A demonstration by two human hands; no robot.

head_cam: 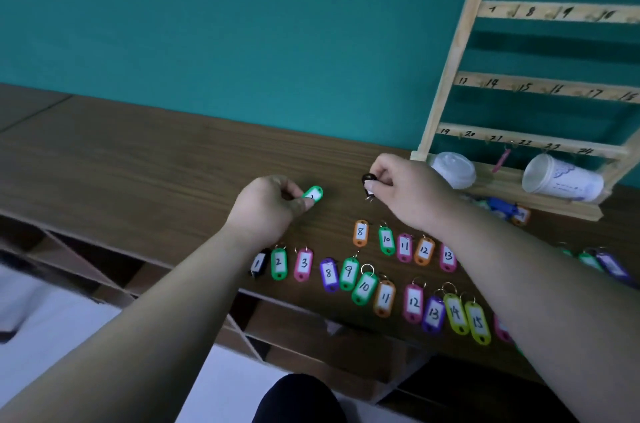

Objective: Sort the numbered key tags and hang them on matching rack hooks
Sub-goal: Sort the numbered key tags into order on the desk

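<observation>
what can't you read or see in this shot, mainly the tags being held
Head view: number on the green plastic key tag, mostly covered by the thumb of the left hand.
Head view: label of the black key tag, hidden by fingers of the right hand.
Head view: wooden rack, right side cut off by the frame edge.

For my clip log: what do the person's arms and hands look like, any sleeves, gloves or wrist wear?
The left hand and right hand are ungloved. No sleeves show anywhere up to the picture's edge, and neither wrist carries a watch or band.
</observation>
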